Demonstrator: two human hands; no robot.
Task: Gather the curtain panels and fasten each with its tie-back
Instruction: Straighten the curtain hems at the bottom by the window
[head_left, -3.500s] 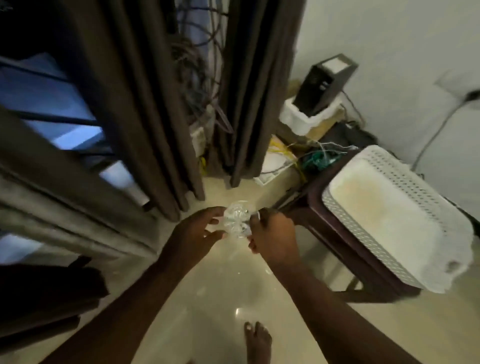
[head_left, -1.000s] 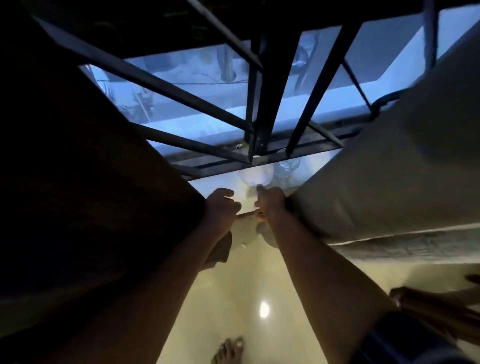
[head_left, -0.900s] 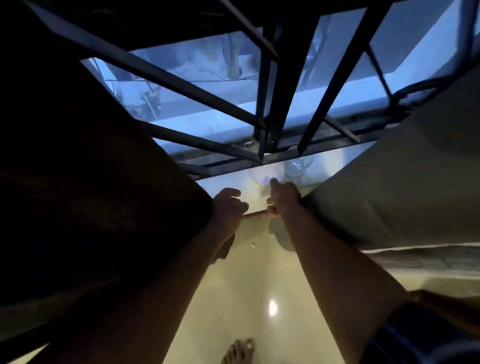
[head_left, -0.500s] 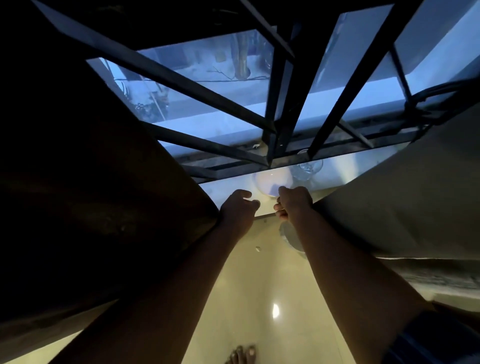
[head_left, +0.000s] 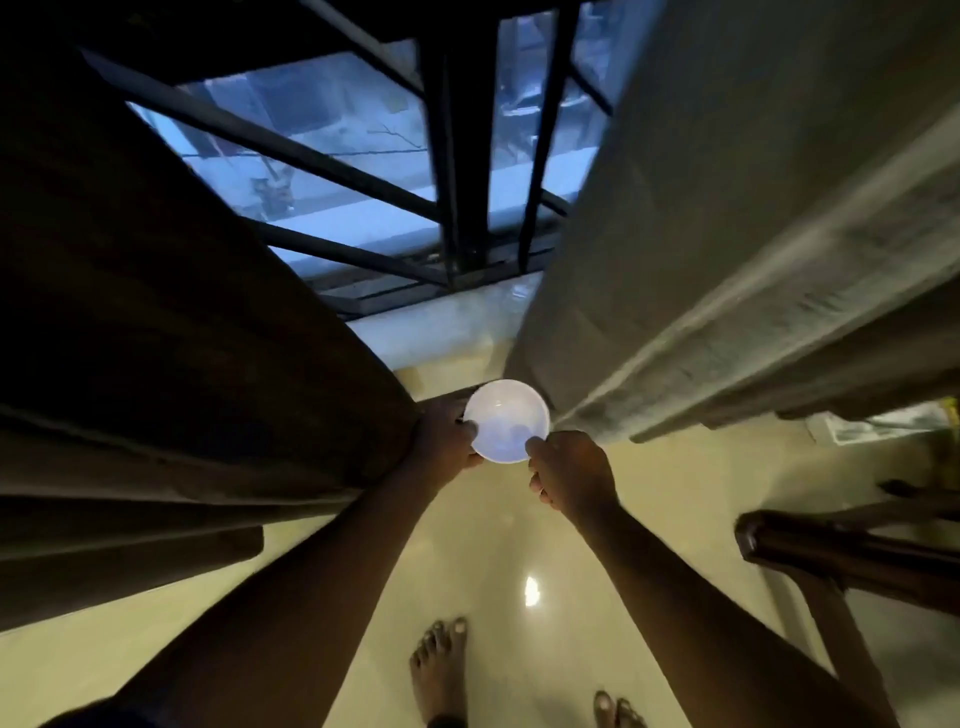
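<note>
The left curtain panel (head_left: 182, 338), dark brown and in shadow, hangs in heavy folds down the left side, its inner edge slanting in toward the middle. The left hand (head_left: 444, 436) sits right against that inner edge, knuckles touching the cloth. Its thumb is laid on the left rim of a round white dish (head_left: 506, 418) and its fingers are curled underneath, so it pinches the dish and not the curtain.

The dish is held level between the two hands, above the floor (head_left: 493, 545) and just in front of the near edge of the window sill (head_left: 431, 332). Behind the sill rise the dark window bars (head_left: 457, 156).

The right hand (head_left: 571, 478) pinches the dish's lower right rim, thumb on top and the other fingers folded below. The right curtain panel (head_left: 727, 234), lit greyish, hangs just above and beside this hand; I cannot tell whether they touch.

Two bare feet (head_left: 439, 670) stand at the floor's near edge, and a dark wooden stool (head_left: 831, 556) stands at the right.
</note>
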